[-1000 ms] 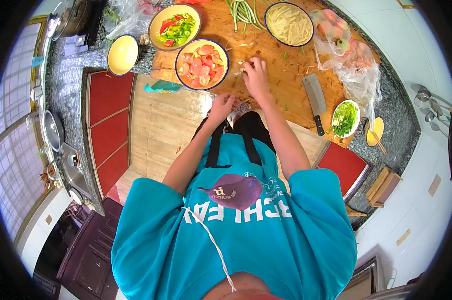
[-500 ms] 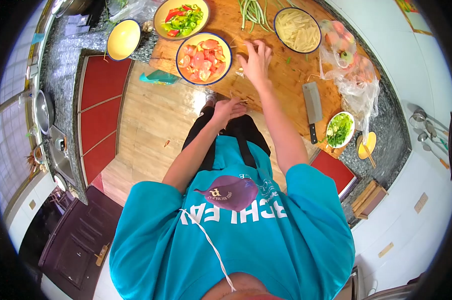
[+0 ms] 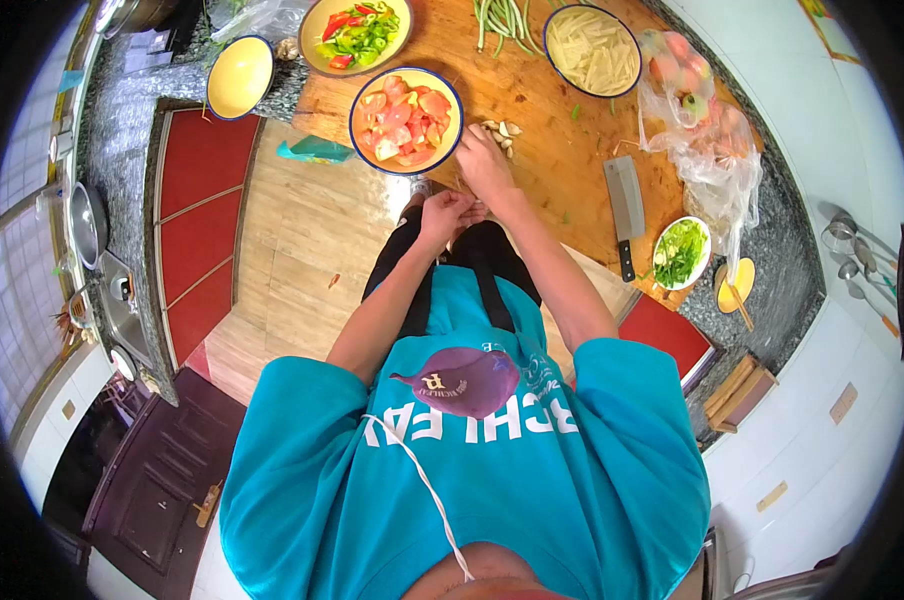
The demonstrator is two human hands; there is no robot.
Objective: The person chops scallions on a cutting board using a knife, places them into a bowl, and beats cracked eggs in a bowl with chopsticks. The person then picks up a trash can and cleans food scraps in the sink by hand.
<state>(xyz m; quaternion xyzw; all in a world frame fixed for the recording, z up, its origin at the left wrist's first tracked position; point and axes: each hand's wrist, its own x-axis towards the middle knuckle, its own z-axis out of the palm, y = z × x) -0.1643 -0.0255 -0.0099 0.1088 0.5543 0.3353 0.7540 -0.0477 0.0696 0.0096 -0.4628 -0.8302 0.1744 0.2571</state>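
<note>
My left hand (image 3: 450,215) is curled at the table's front edge, just below my right hand; what it holds, if anything, is hidden. My right hand (image 3: 485,168) is bent over the edge of the wooden board, its fingers drawn together and pointing down toward the left hand, the fingertips out of sight. Right beyond its knuckles lie several garlic cloves (image 3: 507,132). Close on the left stands an enamel bowl of cut tomatoes (image 3: 402,122). A cleaver (image 3: 625,210) rests on the board to the right.
Around the board are a bowl of green and red peppers (image 3: 360,38), a bowl of pale slices (image 3: 594,55), green beans (image 3: 507,22), a bowl of chopped greens (image 3: 680,255) and bagged produce (image 3: 707,120). A yellow bowl (image 3: 240,78) sits on the left counter.
My right hand has drawn back from over the board to its front edge beside my left hand, uncovering the garlic cloves. My left hand has barely moved.
</note>
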